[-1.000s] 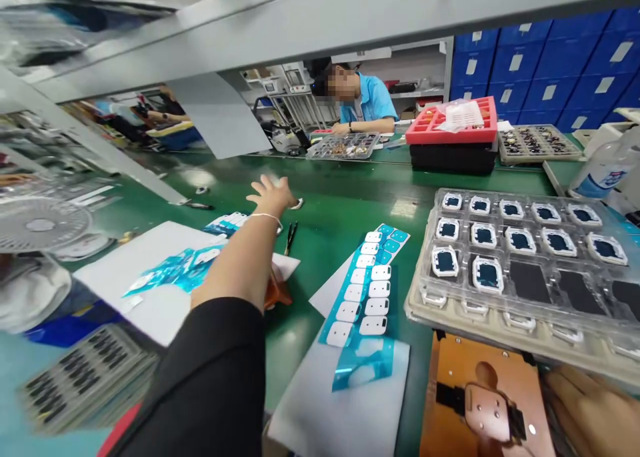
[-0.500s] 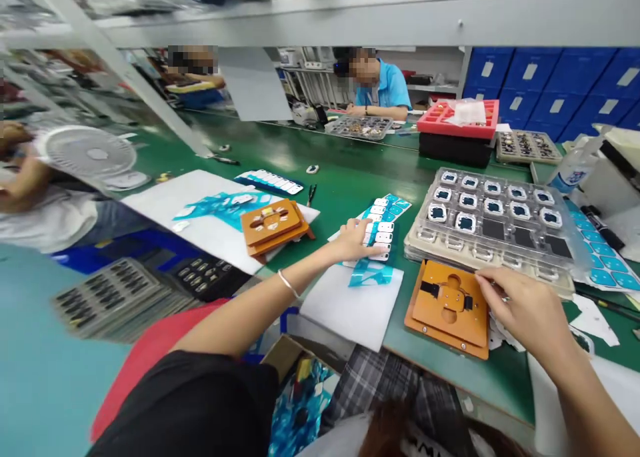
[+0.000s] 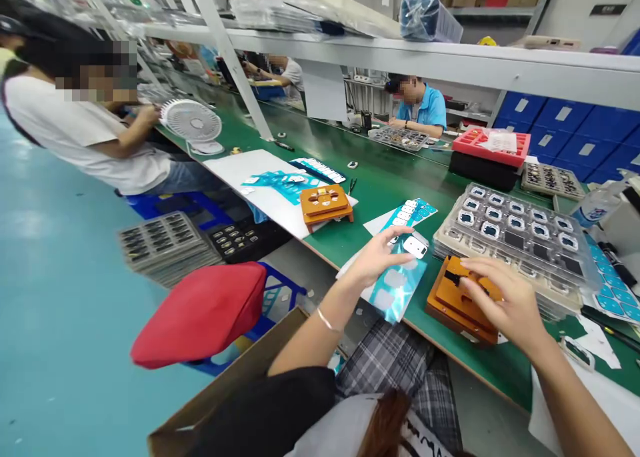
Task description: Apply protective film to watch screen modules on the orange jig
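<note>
While right fingers sit apart over an orange fixture, left fingers clamp newly lifted blue film

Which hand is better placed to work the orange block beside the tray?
Probably the right hand: it is right at the orange block, its grip open. The left hand is farther off, at the blue film.
</note>
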`<state>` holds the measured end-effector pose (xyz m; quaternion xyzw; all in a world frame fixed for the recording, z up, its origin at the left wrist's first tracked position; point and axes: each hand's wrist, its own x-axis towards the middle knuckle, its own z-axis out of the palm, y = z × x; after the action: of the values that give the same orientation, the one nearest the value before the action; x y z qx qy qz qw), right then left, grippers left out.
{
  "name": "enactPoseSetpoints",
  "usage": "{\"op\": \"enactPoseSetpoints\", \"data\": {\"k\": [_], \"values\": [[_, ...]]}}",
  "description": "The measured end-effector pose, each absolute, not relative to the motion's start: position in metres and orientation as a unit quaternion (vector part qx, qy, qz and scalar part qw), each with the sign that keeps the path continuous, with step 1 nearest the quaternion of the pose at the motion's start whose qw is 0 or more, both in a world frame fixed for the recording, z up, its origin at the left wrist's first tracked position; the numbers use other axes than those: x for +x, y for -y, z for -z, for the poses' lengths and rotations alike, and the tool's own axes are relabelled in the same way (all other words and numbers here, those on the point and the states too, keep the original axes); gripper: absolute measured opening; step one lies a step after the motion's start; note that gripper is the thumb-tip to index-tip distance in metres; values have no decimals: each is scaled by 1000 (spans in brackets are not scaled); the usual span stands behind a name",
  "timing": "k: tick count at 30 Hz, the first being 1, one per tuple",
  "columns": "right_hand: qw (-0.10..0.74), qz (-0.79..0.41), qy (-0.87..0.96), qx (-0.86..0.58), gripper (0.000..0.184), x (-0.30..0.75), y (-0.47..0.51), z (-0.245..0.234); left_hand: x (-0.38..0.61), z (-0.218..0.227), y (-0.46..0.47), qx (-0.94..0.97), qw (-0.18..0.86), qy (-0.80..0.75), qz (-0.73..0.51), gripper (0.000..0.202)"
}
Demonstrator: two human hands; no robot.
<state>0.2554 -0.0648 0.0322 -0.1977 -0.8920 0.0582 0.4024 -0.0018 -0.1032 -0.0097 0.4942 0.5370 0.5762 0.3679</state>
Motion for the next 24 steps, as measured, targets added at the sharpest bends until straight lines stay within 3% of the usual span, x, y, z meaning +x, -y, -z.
{"op": "enactPoseSetpoints", "data": {"k": [6,12,16,19,24], "values": [[417,-52,884,-204,30,220,107,-27,34,0,161,423,342,-476,-691,36],[505,48,826,-245,18,214,125,-40,39,-12,182,463,255,-460,-713,27],[519,83,837,-150,32,206,134,-46,43,-11,182,430,251,-418,-760,52],[501,21,854,-141,43,197,140,-47,45,-12,182,414,273,-394,-774,56],[487,-197,832,-179,36,188,146,-48,40,-14,188,443,311,-381,-749,34]]}}
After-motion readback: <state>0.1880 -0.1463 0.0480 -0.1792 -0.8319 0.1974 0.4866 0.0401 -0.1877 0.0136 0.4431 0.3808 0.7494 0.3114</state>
